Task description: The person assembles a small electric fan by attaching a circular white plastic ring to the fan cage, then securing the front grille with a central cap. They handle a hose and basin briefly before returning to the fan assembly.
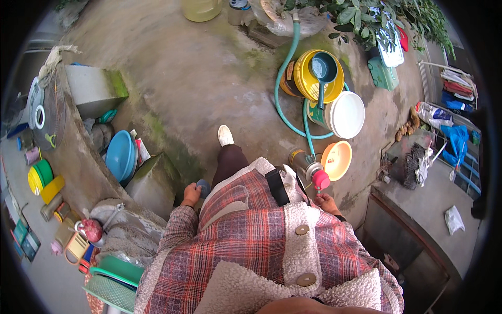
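Note:
Low at my left side, my left hand is closed around a blue-grey rounded thing, whose kind I cannot make out. At my right side, the fingers of my right hand pinch a thin stem under a pink round-headed thing. That pink head overlaps a metal-topped container on the ground, and whether they touch is unclear. A peach-coloured basin lies beside them. Part of each hand is hidden by its sleeve or by my plaid coat.
Ahead right stand a yellow bucket with a dark teal ladle across it, a white-lidded bucket and a curving green hose. A blue basin leans by the left concrete wall. A stone counter borders the right.

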`<state>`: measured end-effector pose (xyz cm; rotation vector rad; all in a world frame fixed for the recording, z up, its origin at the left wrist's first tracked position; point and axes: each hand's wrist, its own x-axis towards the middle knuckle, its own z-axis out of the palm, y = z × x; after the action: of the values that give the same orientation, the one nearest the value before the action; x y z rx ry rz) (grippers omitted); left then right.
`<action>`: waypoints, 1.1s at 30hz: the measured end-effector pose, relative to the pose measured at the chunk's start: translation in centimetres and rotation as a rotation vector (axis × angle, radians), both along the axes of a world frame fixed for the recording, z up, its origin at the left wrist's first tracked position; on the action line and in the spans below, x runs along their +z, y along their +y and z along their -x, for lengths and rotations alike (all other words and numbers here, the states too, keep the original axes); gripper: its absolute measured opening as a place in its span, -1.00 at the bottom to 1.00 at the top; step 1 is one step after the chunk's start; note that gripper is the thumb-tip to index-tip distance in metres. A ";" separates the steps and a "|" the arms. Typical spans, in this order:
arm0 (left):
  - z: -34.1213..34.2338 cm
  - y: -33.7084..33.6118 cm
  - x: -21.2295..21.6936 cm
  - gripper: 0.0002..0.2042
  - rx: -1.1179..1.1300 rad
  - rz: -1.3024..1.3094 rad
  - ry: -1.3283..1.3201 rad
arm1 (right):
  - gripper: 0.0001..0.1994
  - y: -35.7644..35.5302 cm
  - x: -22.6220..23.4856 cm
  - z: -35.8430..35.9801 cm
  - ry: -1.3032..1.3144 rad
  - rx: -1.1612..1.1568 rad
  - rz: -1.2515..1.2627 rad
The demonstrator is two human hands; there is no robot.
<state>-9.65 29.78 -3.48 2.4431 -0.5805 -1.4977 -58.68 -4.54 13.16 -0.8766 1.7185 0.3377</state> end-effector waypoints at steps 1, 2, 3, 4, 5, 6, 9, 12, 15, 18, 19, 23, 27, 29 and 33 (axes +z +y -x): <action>-0.4 -0.3 -0.1 -0.72 -0.023 0.005 -0.005 | -0.69 0.3 0.2 -0.3 0.003 -0.015 -0.011; -0.9 -0.7 -0.3 -0.72 -0.039 0.005 0.004 | -0.68 0.6 0.4 -0.6 0.047 -0.022 -0.020; -1.3 -1.0 -0.4 -0.72 -0.056 -0.001 0.007 | -0.68 0.8 0.5 -0.9 0.023 -0.006 -0.013; -1.9 -1.3 -0.4 -0.72 -0.074 -0.016 -0.001 | -0.68 1.1 0.7 -1.3 0.037 0.018 -0.004; -2.4 -1.6 -0.3 -0.72 -0.067 0.001 -0.001 | -0.69 1.2 0.7 -1.7 0.042 0.047 -0.004; -2.7 -1.9 -0.3 -0.72 -0.063 0.010 -0.007 | -0.69 1.2 0.6 -2.0 0.043 0.052 -0.004; -3.7 -3.0 0.2 -0.72 -0.064 0.017 -0.019 | -0.73 1.4 0.1 -2.4 0.042 0.017 -0.020; -4.9 -3.9 0.7 -0.72 -0.083 0.028 -0.038 | -0.79 1.6 -1.3 -1.6 0.007 -0.098 0.000; -5.9 -5.1 1.1 -0.70 -0.118 0.036 -0.072 | -0.82 1.9 -3.5 -0.8 -0.033 -0.072 0.022; -6.9 -6.5 1.8 -0.69 -0.115 -0.004 -0.066 | -0.82 0.8 -5.7 -0.6 -0.057 -0.023 0.029; -7.1 -6.9 2.2 -0.69 -0.130 0.041 -0.097 | -0.82 0.2 -6.5 -0.9 -0.076 -0.029 0.020; -7.1 -9.3 5.1 -0.70 -0.158 0.011 -0.205 | -0.78 -3.3 -8.6 -1.8 -0.144 -0.083 -0.017; -6.5 -14.0 8.4 -0.71 -0.306 -0.027 -0.254 | -0.77 -6.3 -10.3 -0.7 -0.184 -0.183 0.043; -6.1 -17.0 9.3 -0.70 -0.368 -0.091 -0.245 | -0.79 -7.1 -11.1 0.9 -0.191 -0.204 0.057; -4.5 -22.0 10.3 -0.68 -0.376 -0.046 -0.242 | -0.83 -7.5 -12.7 4.9 -0.172 -0.265 0.036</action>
<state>-5.11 7.82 6.81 2.6823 -1.1170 -1.3522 -63.58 -12.00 0.50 -0.6726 1.6591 0.0523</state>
